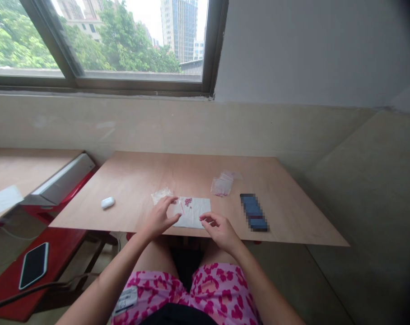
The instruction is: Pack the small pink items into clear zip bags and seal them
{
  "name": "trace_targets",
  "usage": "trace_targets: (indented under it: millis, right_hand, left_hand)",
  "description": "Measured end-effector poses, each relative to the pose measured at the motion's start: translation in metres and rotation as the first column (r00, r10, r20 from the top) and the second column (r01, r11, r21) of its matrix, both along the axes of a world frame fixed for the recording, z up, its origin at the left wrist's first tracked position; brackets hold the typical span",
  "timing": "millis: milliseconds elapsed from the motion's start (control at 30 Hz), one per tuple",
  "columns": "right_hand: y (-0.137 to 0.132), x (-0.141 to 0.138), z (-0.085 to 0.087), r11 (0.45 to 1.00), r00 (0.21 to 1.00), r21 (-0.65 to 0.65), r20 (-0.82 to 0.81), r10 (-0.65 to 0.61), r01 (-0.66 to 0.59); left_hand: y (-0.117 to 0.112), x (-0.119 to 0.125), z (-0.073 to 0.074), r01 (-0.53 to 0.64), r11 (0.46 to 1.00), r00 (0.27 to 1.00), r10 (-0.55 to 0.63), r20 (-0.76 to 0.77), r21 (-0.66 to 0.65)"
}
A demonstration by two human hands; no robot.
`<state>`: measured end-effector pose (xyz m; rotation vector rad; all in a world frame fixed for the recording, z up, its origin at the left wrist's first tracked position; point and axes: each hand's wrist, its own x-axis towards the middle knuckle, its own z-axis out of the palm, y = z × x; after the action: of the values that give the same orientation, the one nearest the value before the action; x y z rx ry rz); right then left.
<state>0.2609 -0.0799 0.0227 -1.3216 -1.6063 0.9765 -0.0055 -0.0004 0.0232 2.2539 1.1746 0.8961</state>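
Observation:
A white sheet lies near the front edge of a low wooden table. Small red beads sit on the sheet's upper left part. My left hand rests at the sheet's left edge, its fingers apart and reaching toward the beads, holding nothing I can see. A small clear plastic bag lies just beyond it. My right hand is at the sheet's lower right corner, with fingertips pinched together on something I cannot make out.
A pile of small clear bags and a dark pixelated object lie right of the sheet. A white earbud case sits on the left. A phone lies on a red bench at lower left.

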Motion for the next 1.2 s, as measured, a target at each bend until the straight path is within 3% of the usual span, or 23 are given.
trace_targets:
  millis: [133,300,567,767,1067,1200]
  right_hand:
    - [-0.01,-0.019,0.004,0.995,0.989,-0.039,-0.118,0.09,-0.095]
    - [-0.017,-0.03,-0.001,0.992,0.988,0.026,-0.083,0.129,-0.127]
    - [-0.007,-0.025,-0.019,0.972,0.971,-0.085,-0.116,0.208,-0.219]
    - [-0.001,-0.027,-0.024,0.967,0.965,-0.084,-0.122,0.231,-0.242]
    - [-0.01,-0.037,-0.024,0.946,0.953,-0.256,-0.274,0.126,-0.198]
    - [-0.012,-0.038,-0.027,0.95,0.96,-0.25,-0.252,0.123,-0.187]
  left_hand:
    - [-0.036,0.014,0.0,0.153,0.984,0.988,-0.153,0.007,-0.087]
    - [-0.054,0.019,-0.002,0.186,0.977,0.982,-0.187,0.005,-0.103]
    - [-0.053,0.02,-0.014,0.255,0.963,0.964,-0.261,-0.059,-0.086]
    - [-0.048,0.021,-0.018,0.301,0.951,0.949,-0.306,-0.079,-0.073]
    - [-0.054,0.027,-0.016,0.273,0.962,0.956,-0.275,-0.103,-0.028]
    - [-0.053,0.025,-0.012,0.266,0.961,0.959,-0.272,-0.085,-0.078]
